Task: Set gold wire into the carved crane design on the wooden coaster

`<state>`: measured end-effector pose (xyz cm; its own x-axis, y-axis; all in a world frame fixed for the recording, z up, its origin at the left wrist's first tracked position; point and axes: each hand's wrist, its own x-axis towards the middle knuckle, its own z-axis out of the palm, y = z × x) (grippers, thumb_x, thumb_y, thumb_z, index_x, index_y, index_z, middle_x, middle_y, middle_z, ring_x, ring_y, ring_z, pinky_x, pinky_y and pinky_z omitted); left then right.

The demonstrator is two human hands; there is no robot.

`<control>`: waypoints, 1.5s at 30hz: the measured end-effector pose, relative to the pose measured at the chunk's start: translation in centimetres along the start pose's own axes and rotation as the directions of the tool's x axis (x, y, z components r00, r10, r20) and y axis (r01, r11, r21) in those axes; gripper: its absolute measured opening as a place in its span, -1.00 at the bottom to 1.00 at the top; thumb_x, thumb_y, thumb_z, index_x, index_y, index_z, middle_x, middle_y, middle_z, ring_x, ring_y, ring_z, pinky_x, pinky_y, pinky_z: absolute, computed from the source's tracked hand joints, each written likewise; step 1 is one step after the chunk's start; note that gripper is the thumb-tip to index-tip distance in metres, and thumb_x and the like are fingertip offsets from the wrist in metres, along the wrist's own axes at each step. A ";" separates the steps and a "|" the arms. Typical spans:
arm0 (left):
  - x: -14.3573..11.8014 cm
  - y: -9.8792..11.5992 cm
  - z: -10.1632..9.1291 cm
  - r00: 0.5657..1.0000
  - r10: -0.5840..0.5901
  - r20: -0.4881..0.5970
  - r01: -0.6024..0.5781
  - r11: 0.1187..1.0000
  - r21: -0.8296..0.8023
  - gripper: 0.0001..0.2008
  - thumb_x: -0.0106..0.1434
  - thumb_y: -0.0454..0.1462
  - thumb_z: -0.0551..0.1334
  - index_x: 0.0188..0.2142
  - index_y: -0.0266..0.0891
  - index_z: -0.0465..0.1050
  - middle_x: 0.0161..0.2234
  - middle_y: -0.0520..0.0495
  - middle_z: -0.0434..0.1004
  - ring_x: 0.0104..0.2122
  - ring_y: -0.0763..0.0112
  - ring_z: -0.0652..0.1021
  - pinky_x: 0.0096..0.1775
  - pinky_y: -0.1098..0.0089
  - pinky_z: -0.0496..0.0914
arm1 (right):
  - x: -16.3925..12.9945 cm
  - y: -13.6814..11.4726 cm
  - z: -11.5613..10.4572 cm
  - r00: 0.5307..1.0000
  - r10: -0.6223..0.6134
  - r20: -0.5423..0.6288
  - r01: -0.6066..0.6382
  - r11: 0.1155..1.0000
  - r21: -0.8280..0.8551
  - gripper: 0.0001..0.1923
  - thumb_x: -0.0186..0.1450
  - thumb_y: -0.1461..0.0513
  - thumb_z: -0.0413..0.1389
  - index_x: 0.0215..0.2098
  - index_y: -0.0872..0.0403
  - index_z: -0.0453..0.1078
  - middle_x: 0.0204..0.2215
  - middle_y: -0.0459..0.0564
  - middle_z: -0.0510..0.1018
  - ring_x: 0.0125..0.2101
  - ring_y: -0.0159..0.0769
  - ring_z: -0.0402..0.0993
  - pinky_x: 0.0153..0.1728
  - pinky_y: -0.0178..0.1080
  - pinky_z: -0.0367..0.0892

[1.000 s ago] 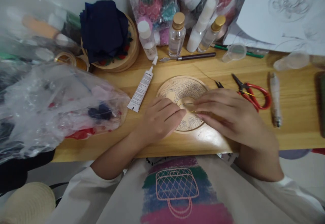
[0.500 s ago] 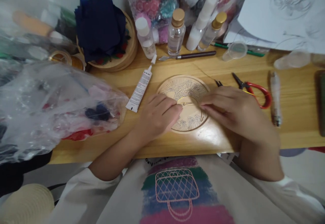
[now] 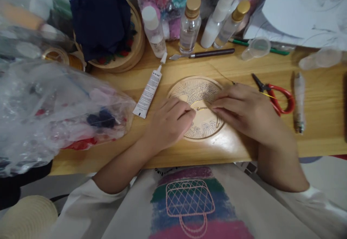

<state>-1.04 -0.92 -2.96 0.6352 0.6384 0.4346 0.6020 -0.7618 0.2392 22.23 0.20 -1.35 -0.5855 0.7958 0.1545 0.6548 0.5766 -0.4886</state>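
Note:
A round wooden disc [image 3: 203,119] printed with fine line drawing lies on the table between my hands. My left hand [image 3: 172,121] rests on its left side, fingers curled, with thumb and forefinger pressed at one end of a thin gold wire [image 3: 199,101]. My right hand [image 3: 241,110] pinches the wire over the disc's right side. The wire bows between the two hands, and its tail comes out past my right knuckles. Shaped gold wire also lies at the disc's lower right. A small dark tip shows behind my right hand; the rest of it is hidden.
A white glue tube [image 3: 148,93] lies left of the disc, a craft knife [image 3: 208,53] behind it. Red-handled pliers [image 3: 280,98] and a whitish pen-like tool [image 3: 299,101] lie right. Bottles [image 3: 189,29] stand at the back; a plastic bag [image 3: 67,112] fills the left.
The view has shifted slightly. My right fingertips have come a little closer to my left hand, and now cover most of the dark tips behind them. The left hand stays on the disc.

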 end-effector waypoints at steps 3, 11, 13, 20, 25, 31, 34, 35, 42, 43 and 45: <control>0.0 0.1 0.0 1.000 0.000 0.007 0.000 1.000 -0.014 -0.91 0.32 -0.38 0.20 -0.32 -0.25 0.46 -0.39 -0.02 0.50 -0.33 0.40 0.47 -0.28 0.35 0.33 | 0.0 0.0 0.1 1.000 -0.006 -0.007 0.006 1.000 -0.002 -0.83 0.39 0.19 0.06 -0.29 0.02 0.48 -0.28 0.07 0.60 -0.26 -0.13 0.50 -0.25 -0.08 0.40; 0.0 0.1 -0.1 0.999 -0.013 0.042 0.014 0.999 -0.036 -0.88 0.34 -0.39 0.18 -0.31 -0.25 0.47 -0.38 -0.04 0.50 -0.30 0.38 0.46 -0.27 0.33 0.36 | 0.0 0.0 0.0 1.000 0.014 0.008 -0.014 1.000 0.011 -0.82 0.39 0.18 0.05 -0.30 -0.01 0.47 -0.30 0.04 0.60 -0.27 -0.13 0.50 -0.26 -0.07 0.40; 0.0 0.1 0.0 0.999 -0.013 0.037 0.014 0.999 -0.032 -0.88 0.35 -0.38 0.17 -0.32 -0.25 0.47 -0.38 -0.04 0.50 -0.31 0.39 0.46 -0.27 0.34 0.37 | 0.1 -0.1 -0.1 1.000 0.015 0.021 -0.015 1.000 0.007 -0.83 0.39 0.18 0.05 -0.30 -0.02 0.47 -0.30 0.03 0.60 -0.27 -0.14 0.50 -0.26 -0.07 0.40; 0.2 0.2 0.1 0.999 -0.012 0.037 0.013 1.000 -0.020 -0.86 0.36 -0.36 0.16 -0.32 -0.26 0.48 -0.40 -0.03 0.49 -0.34 0.40 0.44 -0.30 0.35 0.35 | 0.0 0.0 0.1 1.000 -0.015 -0.003 0.015 1.000 -0.014 -0.87 0.38 0.20 0.07 -0.27 -0.01 0.46 -0.30 0.04 0.60 -0.29 -0.14 0.49 -0.28 -0.08 0.39; 0.2 0.3 0.1 1.000 -0.014 0.022 0.014 1.000 0.007 -0.88 0.34 -0.35 0.21 -0.33 -0.30 0.50 -0.41 -0.04 0.51 -0.35 0.40 0.45 -0.30 0.36 0.36 | 0.1 -0.1 0.1 1.000 0.007 0.001 -0.007 1.000 0.005 -0.87 0.37 0.19 0.08 -0.31 -0.03 0.46 -0.30 0.05 0.59 -0.30 -0.12 0.50 -0.29 -0.06 0.39; 0.2 0.3 0.2 0.999 -0.019 0.051 0.018 1.000 0.017 -0.87 0.35 -0.34 0.19 -0.32 -0.29 0.49 -0.40 -0.04 0.51 -0.34 0.40 0.45 -0.28 0.37 0.37 | 0.1 -0.1 0.0 1.000 -0.012 0.003 0.012 1.000 0.006 -0.89 0.37 0.21 0.09 -0.29 -0.02 0.46 -0.31 0.06 0.59 -0.30 -0.11 0.50 -0.29 -0.05 0.39; 0.1 0.3 0.2 0.998 -0.026 0.055 0.025 0.999 0.021 -0.87 0.36 -0.34 0.19 -0.32 -0.28 0.48 -0.40 -0.02 0.51 -0.33 0.41 0.45 -0.27 0.37 0.35 | 0.1 -0.1 0.1 1.000 -0.023 -0.013 0.023 1.000 -0.009 -0.90 0.37 0.21 0.10 -0.29 -0.01 0.45 -0.31 0.05 0.60 -0.30 -0.12 0.51 -0.28 -0.06 0.40; 0.1 0.3 0.2 0.998 -0.028 0.057 0.027 0.999 0.023 -0.87 0.36 -0.34 0.18 -0.32 -0.27 0.48 -0.40 -0.02 0.50 -0.33 0.41 0.44 -0.27 0.37 0.35 | 0.1 0.0 0.2 0.999 -0.038 -0.024 0.038 0.999 -0.016 -0.90 0.36 0.22 0.11 -0.29 0.00 0.45 -0.31 0.06 0.60 -0.30 -0.12 0.51 -0.29 -0.06 0.40; 0.2 0.3 0.1 0.998 -0.014 0.062 0.013 1.000 0.012 -0.88 0.36 -0.35 0.18 -0.31 -0.30 0.47 -0.39 -0.04 0.50 -0.33 0.40 0.44 -0.26 0.37 0.33 | 0.1 0.1 0.4 0.992 -0.099 -0.076 0.095 0.994 -0.047 -0.93 0.33 0.26 0.15 -0.31 0.09 0.46 -0.35 0.11 0.59 -0.35 -0.11 0.51 -0.35 -0.07 0.41; 0.2 0.3 0.1 0.998 -0.017 0.065 0.017 1.000 0.013 -0.88 0.36 -0.35 0.17 -0.31 -0.29 0.47 -0.39 -0.03 0.50 -0.33 0.40 0.44 -0.26 0.37 0.33 | 0.1 0.0 0.4 0.993 -0.095 -0.071 0.092 0.995 -0.048 -0.93 0.33 0.26 0.15 -0.31 0.08 0.46 -0.34 0.11 0.59 -0.34 -0.11 0.50 -0.35 -0.07 0.41; 0.1 0.3 0.1 0.997 -0.026 0.072 0.026 1.000 0.011 -0.86 0.37 -0.34 0.16 -0.30 -0.27 0.47 -0.38 -0.03 0.49 -0.33 0.40 0.44 -0.26 0.37 0.34 | 0.1 0.0 0.4 0.994 -0.092 -0.061 0.089 0.995 -0.046 -0.93 0.33 0.26 0.14 -0.31 0.07 0.45 -0.34 0.10 0.59 -0.34 -0.12 0.50 -0.35 -0.07 0.41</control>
<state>-0.72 -1.07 -2.90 0.6522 0.6646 0.3647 0.6236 -0.7438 0.2405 21.95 0.20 -1.66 -0.6132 0.7491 0.2506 0.6209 0.6532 -0.4332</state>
